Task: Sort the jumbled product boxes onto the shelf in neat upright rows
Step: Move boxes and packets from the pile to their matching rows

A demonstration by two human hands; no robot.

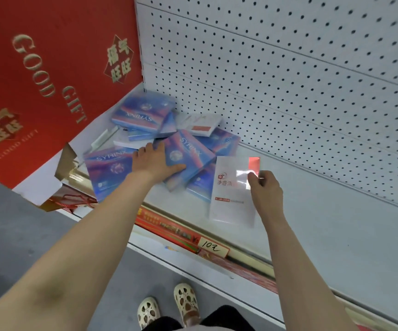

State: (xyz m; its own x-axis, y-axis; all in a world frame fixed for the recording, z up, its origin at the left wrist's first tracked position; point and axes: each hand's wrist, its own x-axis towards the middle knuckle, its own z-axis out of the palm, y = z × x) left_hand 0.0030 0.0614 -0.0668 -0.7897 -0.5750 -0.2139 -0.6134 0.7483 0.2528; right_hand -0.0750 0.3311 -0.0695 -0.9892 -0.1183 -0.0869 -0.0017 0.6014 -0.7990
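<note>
Several blue-purple SYRINX boxes lie in a jumbled heap (145,115) at the left end of the white shelf (324,211). My left hand (156,161) rests flat on the heap, thumb along one tilted blue box (186,154). Another blue box (107,170) leans at the shelf's front left. My right hand (265,187) pinches the upper right corner of a flat white box with a red patch (231,194), lifted a little above the shelf. A second white box (200,124) lies at the back of the heap.
A large red "GOOD GIFT" carton (38,80) walls the shelf's left end, torn at its lower corner. White pegboard (288,80) backs the shelf. A red price strip with a handwritten tag (213,246) runs along the front edge. My feet in sandals (169,306) stand on grey floor.
</note>
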